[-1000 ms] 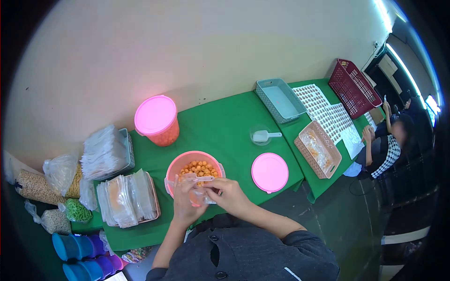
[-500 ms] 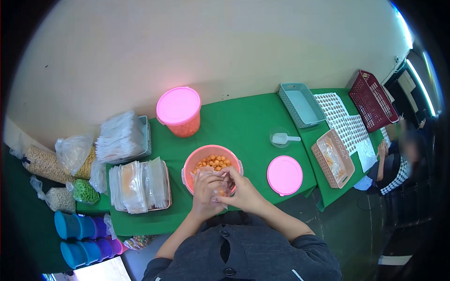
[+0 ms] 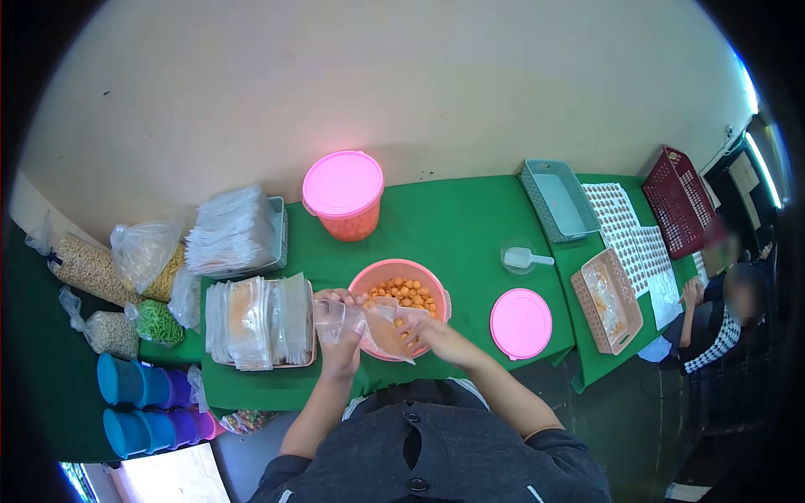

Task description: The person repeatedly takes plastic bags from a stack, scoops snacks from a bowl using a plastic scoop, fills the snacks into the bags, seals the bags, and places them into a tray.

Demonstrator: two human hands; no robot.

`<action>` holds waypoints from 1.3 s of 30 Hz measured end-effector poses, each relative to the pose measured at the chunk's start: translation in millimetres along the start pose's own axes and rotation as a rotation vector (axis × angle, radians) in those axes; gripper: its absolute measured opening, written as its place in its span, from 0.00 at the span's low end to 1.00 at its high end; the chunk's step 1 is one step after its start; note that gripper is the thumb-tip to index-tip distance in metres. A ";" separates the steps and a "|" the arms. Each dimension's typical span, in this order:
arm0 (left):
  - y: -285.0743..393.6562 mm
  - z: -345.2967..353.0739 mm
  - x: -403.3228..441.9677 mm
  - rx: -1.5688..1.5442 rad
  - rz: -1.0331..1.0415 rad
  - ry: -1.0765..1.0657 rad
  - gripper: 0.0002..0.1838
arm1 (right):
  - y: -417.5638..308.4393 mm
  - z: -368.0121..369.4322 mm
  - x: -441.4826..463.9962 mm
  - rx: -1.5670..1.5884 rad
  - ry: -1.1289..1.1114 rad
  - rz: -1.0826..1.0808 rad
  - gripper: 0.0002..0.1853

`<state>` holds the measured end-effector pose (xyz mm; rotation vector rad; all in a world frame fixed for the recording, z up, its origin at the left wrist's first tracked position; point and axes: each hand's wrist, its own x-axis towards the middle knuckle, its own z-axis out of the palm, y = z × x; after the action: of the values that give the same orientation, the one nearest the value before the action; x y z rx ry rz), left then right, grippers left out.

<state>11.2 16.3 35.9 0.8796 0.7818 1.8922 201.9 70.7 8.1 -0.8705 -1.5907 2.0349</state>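
A pink tub [image 3: 387, 270] of round orange snacks [image 3: 401, 293] stands at the table's front edge. Over its left rim my left hand [image 3: 342, 335] is closed round a clear plastic cup [image 3: 329, 318]. My right hand [image 3: 432, 335] reaches over the tub's right side, its fingers against a clear plastic pouch [image 3: 386, 334] that spans the gap between both hands. To the left, a tray holds stacked plastic pouches [image 3: 251, 323]. A round pink lid [image 3: 521, 324] lies to the right.
Behind stands a lidded pink bucket [image 3: 344, 184]. A scoop [image 3: 528, 258], a grey-green basket [image 3: 562, 201], a beige basket [image 3: 606, 302] and sticker sheets [image 3: 616, 222] are at right. A person [image 3: 713, 323] sits beyond. Snack bags [image 3: 92, 268] and blue tubs [image 3: 122, 381] are left.
My hands have moved apart over the tub, and the pouch now shows spread between them. The cup has swung to the left side. The whole view has shifted, with the table sliding right.
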 end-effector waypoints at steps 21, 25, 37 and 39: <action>32.9 -12.9 0.3 -0.047 0.044 0.006 0.28 | 8.4 20.3 19.4 0.264 -0.008 0.219 0.10; 40.8 -19.4 -0.1 0.570 0.221 -0.155 0.30 | 33.6 1.9 36.6 -0.927 0.351 -0.201 0.12; 32.6 -25.5 0.7 0.970 0.294 -0.259 0.29 | 68.1 -11.1 62.9 -1.195 0.136 0.056 0.21; 28.7 -27.9 1.4 0.974 0.279 -0.237 0.29 | 58.5 -9.9 60.3 -1.097 0.100 0.099 0.21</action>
<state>-25.0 1.0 43.7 1.8395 1.5238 1.5314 168.7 102.0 -63.1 -1.3611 -2.6356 0.9990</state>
